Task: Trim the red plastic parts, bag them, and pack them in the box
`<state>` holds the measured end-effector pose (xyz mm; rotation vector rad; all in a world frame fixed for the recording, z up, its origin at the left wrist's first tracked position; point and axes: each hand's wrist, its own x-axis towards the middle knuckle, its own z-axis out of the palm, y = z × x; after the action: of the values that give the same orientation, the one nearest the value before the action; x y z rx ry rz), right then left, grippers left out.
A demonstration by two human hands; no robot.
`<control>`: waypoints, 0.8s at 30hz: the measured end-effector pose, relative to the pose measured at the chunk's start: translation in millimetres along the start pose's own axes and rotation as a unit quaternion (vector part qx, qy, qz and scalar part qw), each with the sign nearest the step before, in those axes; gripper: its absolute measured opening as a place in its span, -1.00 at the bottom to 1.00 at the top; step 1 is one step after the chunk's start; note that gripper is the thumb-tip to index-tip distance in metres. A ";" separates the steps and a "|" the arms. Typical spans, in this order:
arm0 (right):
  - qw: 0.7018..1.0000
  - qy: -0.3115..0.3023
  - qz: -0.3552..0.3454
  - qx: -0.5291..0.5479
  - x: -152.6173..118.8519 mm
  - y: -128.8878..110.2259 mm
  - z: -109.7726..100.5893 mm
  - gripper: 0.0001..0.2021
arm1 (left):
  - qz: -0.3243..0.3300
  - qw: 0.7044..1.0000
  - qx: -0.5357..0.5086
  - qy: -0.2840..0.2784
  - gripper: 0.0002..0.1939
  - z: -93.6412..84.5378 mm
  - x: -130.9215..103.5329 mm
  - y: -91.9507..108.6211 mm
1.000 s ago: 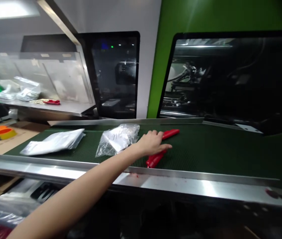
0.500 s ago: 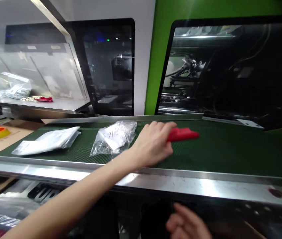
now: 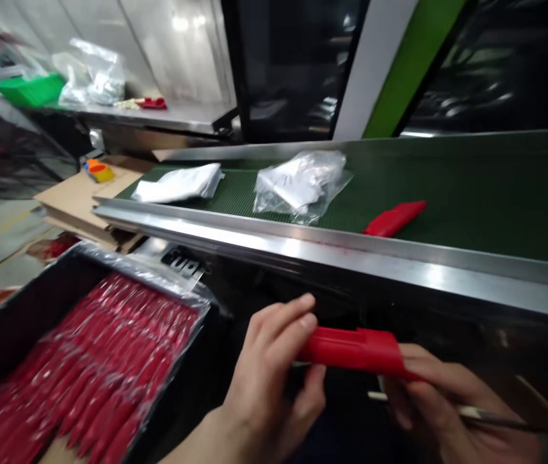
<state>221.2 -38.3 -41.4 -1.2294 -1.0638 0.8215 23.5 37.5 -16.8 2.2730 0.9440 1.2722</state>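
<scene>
A red plastic part (image 3: 351, 348), long and hollow-looking, is held level between both hands in front of the conveyor. My left hand (image 3: 274, 367) has its fingers and thumb closed on the left end. At the other end my right hand (image 3: 447, 399) pinches the part. A thin stick-like tool (image 3: 483, 417) with a pale section also lies in my right hand; its kind is unclear. A second red part (image 3: 394, 218) rests on the green conveyor belt (image 3: 476, 200), beside the near metal rail.
Clear bags with white paper (image 3: 297, 183) and a folded white bag (image 3: 177, 183) lie on the belt. At lower left, a black crate (image 3: 17, 290) holds rows of wrapped red parts. An orange-yellow tape dispenser-like object (image 3: 98, 170) sits on cardboard (image 3: 78, 200).
My left hand has come back from the belt and now holds a red part with my right hand. The view has swung left and down, bringing the crate into sight.
</scene>
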 end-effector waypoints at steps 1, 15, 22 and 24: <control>1.000 -0.016 -0.008 0.010 -2.1 6.0 -0.5 -0.82 | -0.070 0.996 -0.045 0.022 -0.27 -2.2 -6.9 2.5; 0.990 -0.134 0.037 0.036 -0.6 24.3 17.7 -0.83 | -0.208 0.963 -0.125 0.116 -0.27 -20.6 -52.6 11.3; 0.993 -0.110 0.041 0.021 0.8 20.0 31.8 -0.84 | -0.228 0.963 -0.086 0.117 -0.30 -21.8 -53.6 9.0; 0.995 -0.083 0.050 0.022 0.1 19.2 34.9 -0.88 | -0.253 0.955 -0.113 0.109 -0.34 -22.3 -51.9 6.5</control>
<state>189.3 -23.4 -60.0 -1.2010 -1.1186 1.0331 -12.2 -3.9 -32.6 1.5962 1.2800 1.3237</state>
